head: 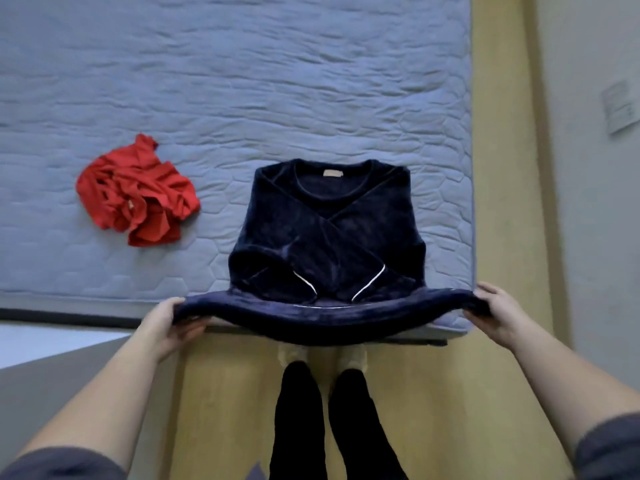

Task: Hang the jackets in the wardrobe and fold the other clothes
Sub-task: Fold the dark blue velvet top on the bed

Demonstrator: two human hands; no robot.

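Sweater [325, 230], one, hem clamped in grip of left hand [166, 327] and right hand [493, 315]; one red garment [138, 192] nearby

The navy sweater [329, 230] lies at the near right corner of the mattress [242, 81]. Its raised hem, gripped at its ends by the left hand [166, 327] and right hand [495, 317], bars the straight way forward over the near edge. To its left, bare quilting runs to the crumpled red garment [138, 195], the only other obstacle. Beyond both, the mattress lies open. To the right is a narrow margin of mattress, then wooden floor [502, 168] and the wall [588, 202].
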